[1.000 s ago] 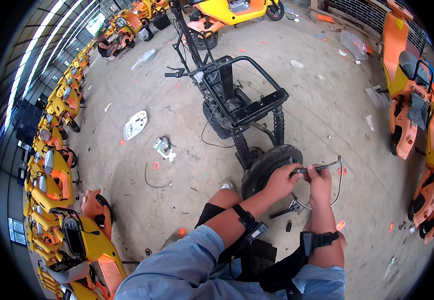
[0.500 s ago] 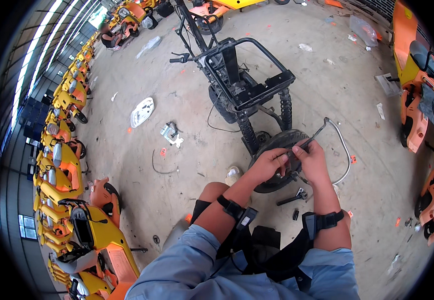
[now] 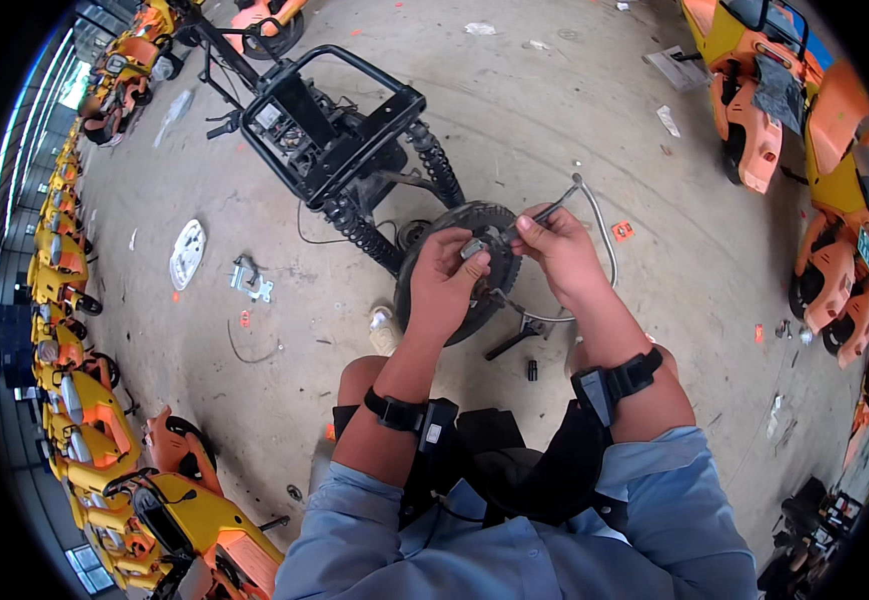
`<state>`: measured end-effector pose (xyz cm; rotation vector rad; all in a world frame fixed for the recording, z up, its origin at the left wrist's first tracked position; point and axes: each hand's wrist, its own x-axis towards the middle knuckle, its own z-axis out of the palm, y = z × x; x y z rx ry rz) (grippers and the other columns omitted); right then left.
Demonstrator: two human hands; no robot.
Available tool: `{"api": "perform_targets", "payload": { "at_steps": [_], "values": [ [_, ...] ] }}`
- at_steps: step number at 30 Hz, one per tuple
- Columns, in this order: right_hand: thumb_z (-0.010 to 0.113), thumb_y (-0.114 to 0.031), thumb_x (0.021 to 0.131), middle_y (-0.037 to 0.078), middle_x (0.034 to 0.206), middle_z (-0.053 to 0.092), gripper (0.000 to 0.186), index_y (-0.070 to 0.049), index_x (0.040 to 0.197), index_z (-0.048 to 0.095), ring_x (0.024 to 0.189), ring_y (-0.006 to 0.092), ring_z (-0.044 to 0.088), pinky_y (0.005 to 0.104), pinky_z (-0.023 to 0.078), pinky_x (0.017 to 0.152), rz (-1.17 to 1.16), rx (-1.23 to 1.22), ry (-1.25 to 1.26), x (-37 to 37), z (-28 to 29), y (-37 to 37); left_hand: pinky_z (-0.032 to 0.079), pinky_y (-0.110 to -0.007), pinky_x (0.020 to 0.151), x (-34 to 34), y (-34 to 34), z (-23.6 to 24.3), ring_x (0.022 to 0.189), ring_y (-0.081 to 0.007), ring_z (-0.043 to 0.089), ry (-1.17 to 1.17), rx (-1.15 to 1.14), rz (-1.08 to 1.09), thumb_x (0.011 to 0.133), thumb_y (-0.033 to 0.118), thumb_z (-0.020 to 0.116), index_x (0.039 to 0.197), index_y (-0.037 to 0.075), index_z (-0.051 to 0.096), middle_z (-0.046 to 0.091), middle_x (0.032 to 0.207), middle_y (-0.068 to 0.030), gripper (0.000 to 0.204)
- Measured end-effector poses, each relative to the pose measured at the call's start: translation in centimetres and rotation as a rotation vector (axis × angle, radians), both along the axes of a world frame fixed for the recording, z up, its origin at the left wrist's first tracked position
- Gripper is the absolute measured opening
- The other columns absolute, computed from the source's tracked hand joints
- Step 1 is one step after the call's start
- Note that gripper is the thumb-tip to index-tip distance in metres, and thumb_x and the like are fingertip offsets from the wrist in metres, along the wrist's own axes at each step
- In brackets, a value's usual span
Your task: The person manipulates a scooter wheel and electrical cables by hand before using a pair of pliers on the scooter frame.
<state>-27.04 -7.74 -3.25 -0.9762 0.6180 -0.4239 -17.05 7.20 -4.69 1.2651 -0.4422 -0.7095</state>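
In front of the rear wheel (image 3: pixel 461 325) of a stripped black scooter frame (image 3: pixel 314 130), both my hands are raised close together. My left hand (image 3: pixel 441 290) pinches a small grey block-shaped piece, which looks like a connector (image 3: pixel 472 248), between thumb and fingers. With thumb and forefinger, my right hand (image 3: pixel 562 258) grips the dark end of a cable (image 3: pixel 554 208). From there the cable's grey sheathed length bends round to the right and back down toward the wheel hub. A narrow gap separates the two hands; whether a thin wire joins them I cannot tell.
A black stand-like part (image 3: pixel 514 338) and a small black cylinder (image 3: pixel 532 370) lie below the wheel. Left on the floor are a white oval panel (image 3: pixel 187 254) and a metal bracket (image 3: pixel 250 280). Yellow-orange scooters (image 3: pixel 74 400) line the left; more (image 3: pixel 754 110) stand right.
The view has swung right, so the scene sits further left. My hands have parted slightly, and the grey connector now shows in my left hand while the right keeps the cable.
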Motion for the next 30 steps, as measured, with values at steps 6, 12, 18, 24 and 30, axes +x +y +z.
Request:
{"api": "perform_targets", "payload": {
  "at_steps": [6, 12, 18, 24, 30],
  "values": [
    [0.066, -0.018, 0.094, 0.005, 0.092, 0.064, 0.018, -0.002, 0.101, 0.06, 0.082, 0.0138, 0.061, 0.0278, 0.051, 0.074, -0.033, 0.095, -0.048, -0.5, 0.0, -0.3, 0.048, -0.022, 0.071, -1.9, -1.8, -0.6, 0.082, -0.0075, 0.057, -0.134, 0.011, 0.021, 0.087, 0.002, 0.072, 0.118, 0.0, 0.055, 0.064, 0.097, -0.0041, 0.035],
    [0.068, -0.022, 0.093, 0.005, 0.091, 0.064, 0.021, -0.004, 0.1, 0.059, 0.083, 0.0142, 0.061, 0.0299, 0.05, 0.075, -0.047, 0.065, 0.017, -1.5, 0.5, -0.5, 0.049, -0.023, 0.073, -2.4, -2.4, -1.0, 0.084, -0.0086, 0.06, -0.193, 0.005, 0.007, 0.086, 0.003, 0.073, 0.116, 0.0, 0.059, 0.066, 0.1, -0.0054, 0.033],
    [0.075, -0.03, 0.087, 0.004, 0.086, 0.064, 0.033, -0.003, 0.098, 0.06, 0.08, 0.0129, 0.06, 0.0281, 0.048, 0.074, -0.097, -0.056, 0.134, -2.8, 1.0, -0.7, 0.051, -0.024, 0.071, -3.0, -3.1, -2.2, 0.08, -0.009, 0.062, -0.253, 0.036, -0.002, 0.085, 0.005, 0.075, 0.114, 0.001, 0.061, 0.068, 0.1, -0.0061, 0.032],
    [0.078, -0.031, 0.085, 0.005, 0.084, 0.065, 0.036, -0.001, 0.094, 0.061, 0.076, 0.0119, 0.059, 0.0265, 0.047, 0.07, -0.194, -0.119, 0.228, -3.6, 1.6, -0.2, 0.05, -0.023, 0.07, -3.4, -3.5, -1.8, 0.078, -0.0082, 0.061, -0.369, 0.116, -0.025, 0.085, 0.007, 0.076, 0.113, 0.001, 0.061, 0.068, 0.095, -0.0056, 0.032],
    [0.079, -0.029, 0.083, 0.006, 0.082, 0.065, 0.036, 0.002, 0.091, 0.062, 0.075, 0.0128, 0.059, 0.0293, 0.049, 0.067, -0.288, -0.236, 0.198, -2.2, 0.8, 0.9, 0.049, -0.023, 0.071, -1.3, -2.9, -0.9, 0.078, -0.0099, 0.06, -0.224, 0.07, -0.163, 0.093, 0.009, 0.066, 0.114, -0.001, 0.059, 0.067, 0.095, -0.007, 0.024]
  ]
}}
